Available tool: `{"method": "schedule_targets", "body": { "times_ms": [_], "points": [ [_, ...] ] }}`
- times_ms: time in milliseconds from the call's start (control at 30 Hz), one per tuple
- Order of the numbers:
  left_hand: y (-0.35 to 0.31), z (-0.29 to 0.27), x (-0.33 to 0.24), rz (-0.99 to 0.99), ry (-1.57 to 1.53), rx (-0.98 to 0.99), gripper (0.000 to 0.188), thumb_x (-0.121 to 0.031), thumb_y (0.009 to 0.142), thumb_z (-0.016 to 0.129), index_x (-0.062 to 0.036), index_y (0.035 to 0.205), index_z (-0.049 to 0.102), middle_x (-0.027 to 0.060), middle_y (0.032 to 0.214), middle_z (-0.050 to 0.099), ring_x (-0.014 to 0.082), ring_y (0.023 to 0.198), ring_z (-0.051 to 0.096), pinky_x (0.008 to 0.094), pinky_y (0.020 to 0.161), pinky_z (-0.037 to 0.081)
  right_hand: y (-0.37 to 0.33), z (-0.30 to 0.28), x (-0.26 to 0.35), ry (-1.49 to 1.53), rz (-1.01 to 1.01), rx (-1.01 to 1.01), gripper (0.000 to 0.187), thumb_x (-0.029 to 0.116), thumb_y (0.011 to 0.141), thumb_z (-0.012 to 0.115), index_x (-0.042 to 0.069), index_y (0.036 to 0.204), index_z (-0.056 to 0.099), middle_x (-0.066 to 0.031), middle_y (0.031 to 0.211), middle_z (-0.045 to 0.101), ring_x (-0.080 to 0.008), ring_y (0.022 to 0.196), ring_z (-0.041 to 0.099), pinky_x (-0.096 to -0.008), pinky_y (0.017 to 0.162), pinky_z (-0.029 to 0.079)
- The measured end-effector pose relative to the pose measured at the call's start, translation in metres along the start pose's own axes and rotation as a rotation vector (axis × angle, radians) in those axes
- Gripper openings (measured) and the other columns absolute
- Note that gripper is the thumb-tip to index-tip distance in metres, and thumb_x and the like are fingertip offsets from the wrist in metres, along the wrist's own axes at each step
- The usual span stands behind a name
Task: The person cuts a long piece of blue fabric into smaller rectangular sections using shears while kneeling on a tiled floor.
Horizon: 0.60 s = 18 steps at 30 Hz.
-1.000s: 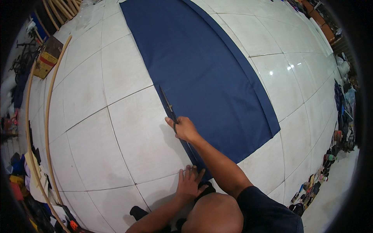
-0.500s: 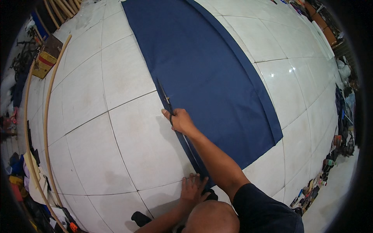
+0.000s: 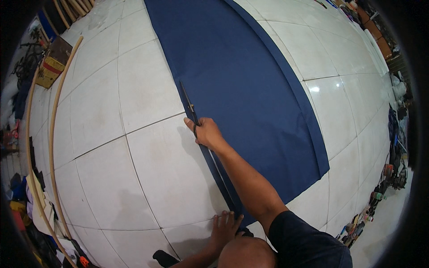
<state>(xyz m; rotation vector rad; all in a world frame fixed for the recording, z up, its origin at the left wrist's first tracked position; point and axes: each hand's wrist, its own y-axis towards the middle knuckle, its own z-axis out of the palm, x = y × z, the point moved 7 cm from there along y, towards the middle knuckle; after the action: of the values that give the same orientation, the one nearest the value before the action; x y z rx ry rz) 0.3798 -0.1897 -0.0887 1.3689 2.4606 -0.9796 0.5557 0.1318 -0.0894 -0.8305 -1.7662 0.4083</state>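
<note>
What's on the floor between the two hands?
In the head view, a narrow cut strip of dark blue fabric runs over the white floor tiles from the right hand, holding scissors, to the left hand.

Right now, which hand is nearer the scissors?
Right. The right hand grips the scissors at the cloth's left edge; the left hand lies flat on the floor at the cloth's near end.

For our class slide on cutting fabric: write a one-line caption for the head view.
Right hand runs scissors along the blue cloth on a tiled floor; left hand pins its near end.
</note>
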Motion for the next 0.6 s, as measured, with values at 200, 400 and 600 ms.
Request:
{"method": "schedule_targets", "body": {
  "times_ms": [200,400,600],
  "points": [
    [-0.005,0.000,0.000,0.040,0.047,-0.061,0.070,-0.062,0.094,0.056,-0.0273,0.153,0.044,0.0161,0.151,0.042,0.0379,0.141,0.037,0.0662,0.112,0.031,0.021,0.000,0.016,0.015,-0.053,0.000,0.065,0.063,0.094,0.061,-0.001,0.087,0.066,-0.0107,0.063,0.062,-0.0230,0.061,0.066,-0.0376,0.058,0.052],
    [-0.003,0.010,0.000,0.059,0.092,-0.068,0.069,-0.064,0.094,0.054,-0.0281,0.153,0.044,0.0142,0.149,0.043,0.0365,0.138,0.039,0.0651,0.110,0.034,0.045,-0.001,0.031,0.068,-0.089,-0.035,0.062,0.061,0.093,0.066,0.000,0.078,0.061,-0.0069,0.057,0.055,-0.0155,0.048,0.058,-0.0316,0.042,0.045],
    [-0.002,0.026,0.003,0.059,0.106,-0.082,0.069,-0.067,0.096,0.048,-0.0299,0.154,0.042,0.0122,0.147,0.046,0.0360,0.137,0.041,0.0659,0.109,0.034,0.070,0.004,0.042,0.113,-0.082,-0.024,0.061,0.060,0.093,0.066,0.000,0.083,0.063,-0.0077,0.060,0.058,-0.0185,0.053,0.061,-0.0333,0.049,0.048]
  ]
}}
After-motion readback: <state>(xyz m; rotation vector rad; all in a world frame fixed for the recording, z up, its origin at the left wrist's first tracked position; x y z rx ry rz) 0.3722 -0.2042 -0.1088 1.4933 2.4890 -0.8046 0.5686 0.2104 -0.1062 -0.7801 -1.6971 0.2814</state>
